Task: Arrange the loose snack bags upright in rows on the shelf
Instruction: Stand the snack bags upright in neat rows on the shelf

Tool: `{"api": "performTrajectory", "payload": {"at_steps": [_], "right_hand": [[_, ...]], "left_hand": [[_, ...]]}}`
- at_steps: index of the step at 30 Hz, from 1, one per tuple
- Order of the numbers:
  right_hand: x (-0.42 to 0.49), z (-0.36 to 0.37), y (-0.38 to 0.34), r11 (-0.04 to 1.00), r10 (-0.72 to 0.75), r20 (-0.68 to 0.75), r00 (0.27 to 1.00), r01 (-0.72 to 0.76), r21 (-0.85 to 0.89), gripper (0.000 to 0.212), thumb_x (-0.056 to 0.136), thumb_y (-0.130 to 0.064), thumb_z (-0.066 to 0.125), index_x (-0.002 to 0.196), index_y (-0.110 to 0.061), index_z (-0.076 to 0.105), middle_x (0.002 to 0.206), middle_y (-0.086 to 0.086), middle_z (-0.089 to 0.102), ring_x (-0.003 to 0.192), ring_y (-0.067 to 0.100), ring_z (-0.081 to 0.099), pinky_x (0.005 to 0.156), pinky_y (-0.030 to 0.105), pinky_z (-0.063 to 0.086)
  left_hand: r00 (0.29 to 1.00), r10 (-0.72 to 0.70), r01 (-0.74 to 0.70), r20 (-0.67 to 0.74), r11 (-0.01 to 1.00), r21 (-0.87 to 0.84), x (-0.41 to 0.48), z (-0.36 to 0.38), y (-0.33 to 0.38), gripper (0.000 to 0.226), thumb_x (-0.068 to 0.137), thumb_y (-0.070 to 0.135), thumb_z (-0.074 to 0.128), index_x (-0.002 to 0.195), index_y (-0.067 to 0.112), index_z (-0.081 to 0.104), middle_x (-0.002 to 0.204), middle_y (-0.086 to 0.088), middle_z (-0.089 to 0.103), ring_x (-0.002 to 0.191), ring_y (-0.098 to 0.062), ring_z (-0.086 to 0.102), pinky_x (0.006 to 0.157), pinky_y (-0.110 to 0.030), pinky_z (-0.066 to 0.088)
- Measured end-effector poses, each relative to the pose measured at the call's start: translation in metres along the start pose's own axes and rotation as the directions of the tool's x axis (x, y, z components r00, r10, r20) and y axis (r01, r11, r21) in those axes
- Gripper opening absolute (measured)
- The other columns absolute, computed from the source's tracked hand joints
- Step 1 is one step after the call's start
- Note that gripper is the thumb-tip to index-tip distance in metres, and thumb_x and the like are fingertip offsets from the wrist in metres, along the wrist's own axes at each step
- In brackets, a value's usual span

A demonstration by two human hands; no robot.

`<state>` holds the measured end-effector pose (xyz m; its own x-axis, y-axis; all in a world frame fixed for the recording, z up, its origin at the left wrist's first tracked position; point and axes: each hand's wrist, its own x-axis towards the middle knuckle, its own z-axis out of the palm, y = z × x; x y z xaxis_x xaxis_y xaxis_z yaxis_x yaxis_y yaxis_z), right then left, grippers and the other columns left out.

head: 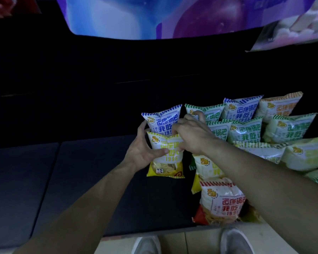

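Gripping the yellow bag (166,157) upright on the dark shelf (92,180), left hand (142,153) and right hand (192,136) fingers pinch its sides; blue bag (162,120) just behind, green bags (246,132) right.

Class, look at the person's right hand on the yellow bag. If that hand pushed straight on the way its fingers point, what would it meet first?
Most likely the green-striped bag right behind: the right hand has its fingers pointing up and away over the yellow bag, one fingertip already seeming to reach that bag's top edge. Depth is unclear from one view.
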<state>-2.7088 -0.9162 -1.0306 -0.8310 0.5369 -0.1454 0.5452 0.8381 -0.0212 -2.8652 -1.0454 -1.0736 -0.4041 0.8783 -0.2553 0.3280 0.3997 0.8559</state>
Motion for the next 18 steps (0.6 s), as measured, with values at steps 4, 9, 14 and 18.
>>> {"api": "performTrajectory", "payload": {"at_steps": [4, 9, 14, 18], "right_hand": [[0.003, -0.003, 0.002, 1.0, -0.028, -0.073, 0.997, 0.028, -0.003, 0.053, 0.069, -0.045, 0.083, 0.114, -0.032, 0.058, 0.118, -0.008, 0.059, 0.121, 0.017, 0.043, 0.112, 0.047, 0.014], [0.001, -0.003, 0.009, 0.999, -0.011, -0.096, 0.995, 0.015, 0.046, 0.054, 0.072, -0.044, 0.081, 0.12, -0.037, 0.057, 0.126, -0.01, 0.055, 0.123, 0.017, 0.041, 0.108, 0.041, 0.019], [-0.011, 0.0, 0.029, 0.974, 0.111, -0.108, 0.988, -0.086, 0.21, 0.068, 0.072, -0.05, 0.082, 0.132, -0.035, 0.055, 0.134, -0.008, 0.05, 0.127, 0.018, 0.036, 0.105, 0.037, 0.03], [-0.017, 0.004, 0.042, 0.933, 0.175, -0.089, 0.98, -0.137, 0.333, 0.077, 0.072, -0.051, 0.083, 0.139, -0.032, 0.05, 0.139, -0.006, 0.048, 0.13, 0.019, 0.038, 0.104, 0.036, 0.035]], "left_hand": [[1.0, 0.002, -0.002, 0.026, 1.0, 0.011, -0.003, -0.001, -0.004, 0.126, 0.06, 0.034, 0.093, 0.15, 0.047, 0.006, 0.132, 0.026, 0.048, 0.11, 0.003, 0.054, 0.087, -0.022, 0.046], [0.999, -0.038, 0.038, 0.012, 0.999, -0.021, -0.002, 0.006, -0.009, 0.13, 0.056, 0.037, 0.094, 0.15, 0.049, 0.006, 0.118, 0.028, 0.058, 0.108, 0.0, 0.059, 0.093, -0.029, 0.05], [0.999, -0.032, 0.03, -0.021, 0.994, -0.104, -0.002, 0.018, -0.012, 0.129, 0.057, 0.032, 0.095, 0.15, 0.05, 0.008, 0.118, 0.028, 0.063, 0.108, 0.005, 0.061, 0.099, -0.036, 0.051], [0.998, -0.03, 0.022, -0.057, 0.991, -0.135, 0.001, 0.023, -0.01, 0.128, 0.058, 0.026, 0.095, 0.152, 0.048, 0.011, 0.118, 0.029, 0.062, 0.107, 0.006, 0.06, 0.097, -0.035, 0.052]]}}
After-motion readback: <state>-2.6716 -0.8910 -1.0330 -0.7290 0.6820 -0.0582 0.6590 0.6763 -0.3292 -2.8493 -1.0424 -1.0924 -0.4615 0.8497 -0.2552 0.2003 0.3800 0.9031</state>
